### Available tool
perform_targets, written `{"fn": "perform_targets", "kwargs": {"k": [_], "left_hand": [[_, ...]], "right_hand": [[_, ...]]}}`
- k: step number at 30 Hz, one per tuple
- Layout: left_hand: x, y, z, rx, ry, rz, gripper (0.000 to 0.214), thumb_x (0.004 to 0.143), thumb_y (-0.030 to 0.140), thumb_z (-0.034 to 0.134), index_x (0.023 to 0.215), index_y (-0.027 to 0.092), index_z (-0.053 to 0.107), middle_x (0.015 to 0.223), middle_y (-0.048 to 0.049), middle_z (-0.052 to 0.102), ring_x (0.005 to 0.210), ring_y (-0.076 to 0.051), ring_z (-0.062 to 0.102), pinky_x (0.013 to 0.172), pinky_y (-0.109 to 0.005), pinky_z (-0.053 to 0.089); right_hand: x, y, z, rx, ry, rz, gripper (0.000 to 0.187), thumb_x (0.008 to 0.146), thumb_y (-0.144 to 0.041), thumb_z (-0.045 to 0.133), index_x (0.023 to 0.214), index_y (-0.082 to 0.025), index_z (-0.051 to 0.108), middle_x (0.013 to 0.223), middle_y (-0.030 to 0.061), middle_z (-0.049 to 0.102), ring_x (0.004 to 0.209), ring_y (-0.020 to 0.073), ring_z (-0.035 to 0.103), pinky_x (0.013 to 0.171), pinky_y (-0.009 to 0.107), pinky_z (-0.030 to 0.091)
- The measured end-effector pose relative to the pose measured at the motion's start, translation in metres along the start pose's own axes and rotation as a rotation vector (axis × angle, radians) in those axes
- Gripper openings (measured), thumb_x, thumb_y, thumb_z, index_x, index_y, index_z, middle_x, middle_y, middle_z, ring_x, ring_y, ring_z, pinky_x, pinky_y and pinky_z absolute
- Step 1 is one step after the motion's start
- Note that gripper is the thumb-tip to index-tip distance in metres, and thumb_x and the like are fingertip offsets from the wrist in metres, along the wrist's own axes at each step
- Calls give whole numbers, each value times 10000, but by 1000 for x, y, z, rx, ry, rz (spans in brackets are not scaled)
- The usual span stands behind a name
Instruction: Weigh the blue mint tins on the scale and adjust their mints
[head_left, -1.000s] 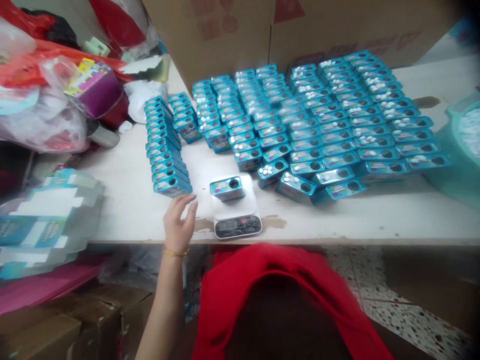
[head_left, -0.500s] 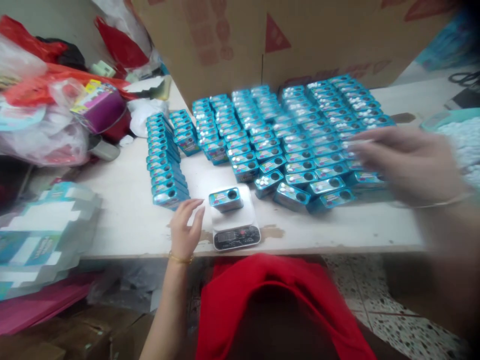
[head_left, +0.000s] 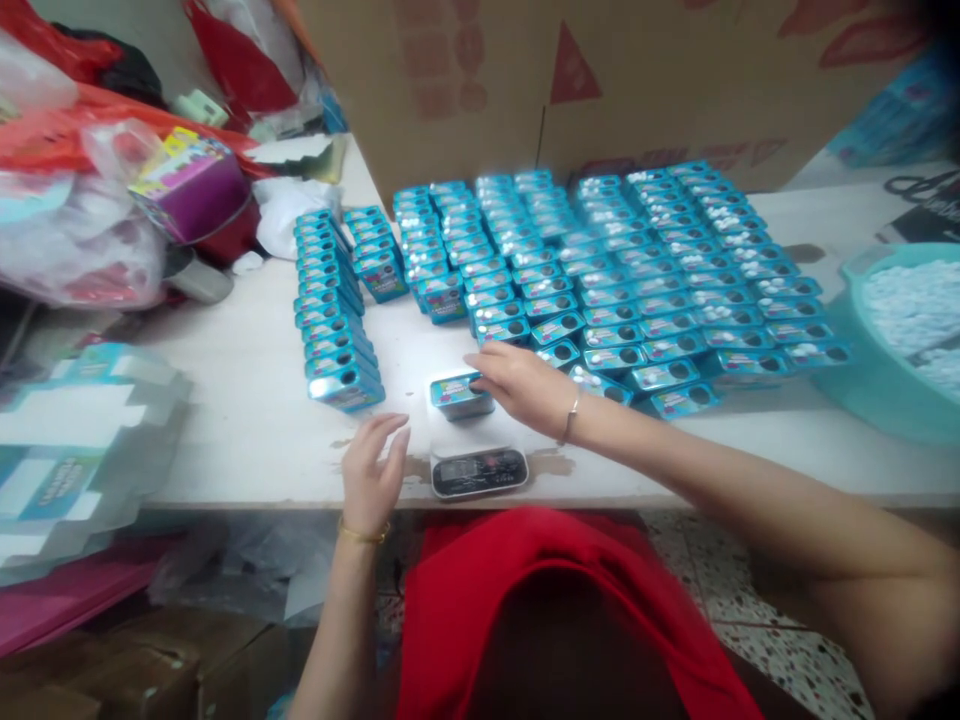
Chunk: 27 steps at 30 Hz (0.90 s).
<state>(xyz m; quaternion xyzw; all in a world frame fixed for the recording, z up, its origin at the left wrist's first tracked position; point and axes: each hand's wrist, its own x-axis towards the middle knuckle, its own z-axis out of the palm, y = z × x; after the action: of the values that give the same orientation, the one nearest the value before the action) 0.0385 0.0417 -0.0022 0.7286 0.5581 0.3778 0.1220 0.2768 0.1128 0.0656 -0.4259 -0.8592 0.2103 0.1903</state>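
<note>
A small white scale (head_left: pixel 478 468) stands at the table's near edge with one blue tin (head_left: pixel 456 393) on its platform. My right hand (head_left: pixel 517 385) lies over the tin's right end, fingers bunched together at its round hole; whatever they hold is hidden. My left hand (head_left: pixel 371 475) rests at the table edge just left of the scale, fingers apart and holding nothing. Behind the scale lie many rows of identical blue tins (head_left: pixel 600 270), some with white pieces on top.
A teal basin (head_left: pixel 862 390) of white pieces (head_left: pixel 911 305) sits at the right. A separate column of tins (head_left: pixel 330 310) runs along the left. A big cardboard box (head_left: pixel 600 80) stands behind. Flat cartons (head_left: pixel 82 430) and plastic bags (head_left: pixel 75 230) crowd the left side.
My right hand came in from the right, blurred above the tins, and has come down onto the tin on the scale. My left hand stayed beside the scale.
</note>
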Motion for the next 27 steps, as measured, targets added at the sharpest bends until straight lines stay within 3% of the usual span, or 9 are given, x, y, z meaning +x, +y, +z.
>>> {"fn": "perform_targets", "kwargs": {"k": [3, 5, 7, 10, 14, 17, 22, 27], "left_hand": [[1, -1, 1, -16, 15, -18, 188, 900, 283, 522, 997, 186, 651, 1010, -75, 661, 985, -193, 616, 911, -350, 482], [1, -2, 1, -19, 24, -31, 191, 901, 293, 520, 987, 185, 652, 1005, -74, 662, 979, -190, 617, 909, -349, 484], [2, -4, 1, -21, 29, -34, 194, 902, 298, 518, 976, 180, 654, 993, -76, 664, 969, -190, 620, 903, -348, 487], [3, -8, 1, -26, 33, -21, 187, 900, 280, 527, 975, 168, 656, 995, -83, 666, 975, -193, 620, 905, -354, 485], [7, -11, 2, -27, 53, 30, 159, 890, 241, 550, 977, 163, 657, 987, -79, 668, 968, -185, 624, 893, -346, 488], [12, -8, 1, -25, 50, 56, 146, 884, 217, 559, 976, 158, 655, 977, -77, 664, 952, -177, 623, 881, -336, 487], [22, 3, 4, -27, 39, 90, 180, 880, 222, 570, 1039, 170, 637, 1004, -73, 649, 979, -180, 606, 896, -343, 482], [40, 7, 19, -108, -170, 165, 724, 773, 374, 710, 1387, 205, 365, 1320, -133, 519, 1190, -246, 524, 991, -403, 453]], "right_hand": [[-13, -4, -13, 244, 185, 14, 197, 895, -107, 494, 1005, -120, 657, 954, 100, 620, 915, 188, 563, 832, 323, 459], [-30, -4, -17, 561, 225, 157, 208, 899, -178, 519, 1056, -145, 650, 882, 63, 629, 800, 151, 573, 723, 285, 474], [-53, 2, -12, 902, 170, 384, 254, 881, -281, 572, 1094, -158, 636, 792, 30, 608, 620, 104, 522, 538, 225, 414], [-92, 19, 15, 1243, 144, 709, 354, 787, -382, 692, 1052, -154, 637, 749, 10, 574, 524, 66, 446, 425, 185, 288], [-136, 44, 62, 1418, 252, 1011, 427, 646, -427, 801, 935, -144, 663, 730, 14, 568, 537, 62, 445, 397, 171, 272], [-152, 51, 81, 1441, 297, 1053, 433, 600, -418, 826, 898, -147, 667, 739, 19, 579, 582, 69, 480, 421, 160, 321], [-156, 50, 85, 1438, 304, 1040, 462, 592, -376, 828, 951, -152, 643, 759, 24, 609, 595, 73, 501, 454, 161, 345], [-155, 50, 89, 1393, 301, 1018, 444, 634, -388, 796, 959, -137, 629, 741, 25, 614, 540, 61, 469, 448, 172, 314]]}}
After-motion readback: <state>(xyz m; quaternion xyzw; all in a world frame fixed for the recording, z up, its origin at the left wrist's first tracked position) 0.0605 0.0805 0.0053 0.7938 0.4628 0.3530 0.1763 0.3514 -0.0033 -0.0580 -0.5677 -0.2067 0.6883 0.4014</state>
